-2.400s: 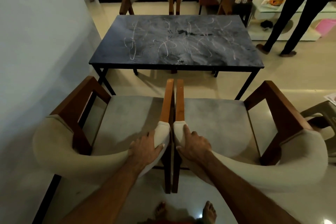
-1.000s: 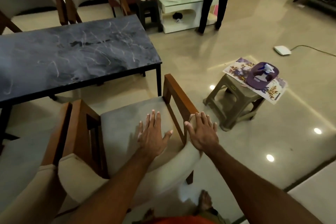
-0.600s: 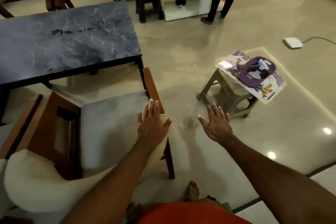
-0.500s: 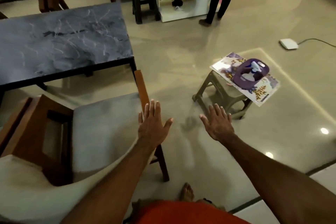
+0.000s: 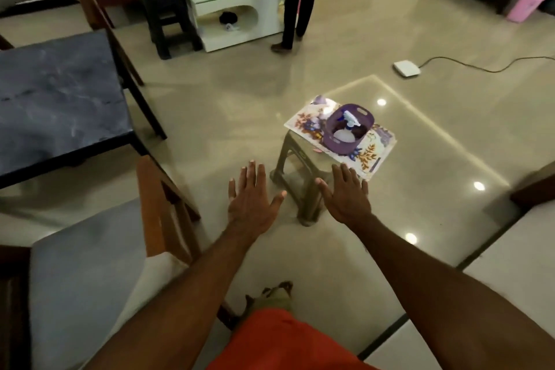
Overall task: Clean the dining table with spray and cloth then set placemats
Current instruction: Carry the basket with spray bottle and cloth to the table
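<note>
Head view: left hand (image 5: 250, 204) and right hand (image 5: 345, 195) both stretched forward over the floor (image 5: 240, 93), fingers straight and spread, holding nothing. Purple basket (image 5: 348, 129) standing on floral placemats (image 5: 371, 153), stacked on a small plastic stool (image 5: 297, 171) just ahead of the right hand; spray bottle (image 5: 351, 119) upright inside the basket, its white trigger head showing above the rim. Cloth not clearly visible, perhaps lower in the basket, too dim to tell. Dark marble worktop (image 5: 60, 99) well apart to the left, with a chair (image 5: 99, 249) between it and the body. Step in hand, judging by the reach: fetching the cleaning kit from the stool. Best done by stepping closer before bending, then gripping the basket by its handle slot or rim with the right hand and steadying the placemats with the left, since lifting the basket carelessly could drag the top mat off the stool's edge. Worth keeping the basket level so the bottle stays upright. Also worth minding the glossy floor underfoot and the chair arm close on the left when turning back toward the worktop.
</note>
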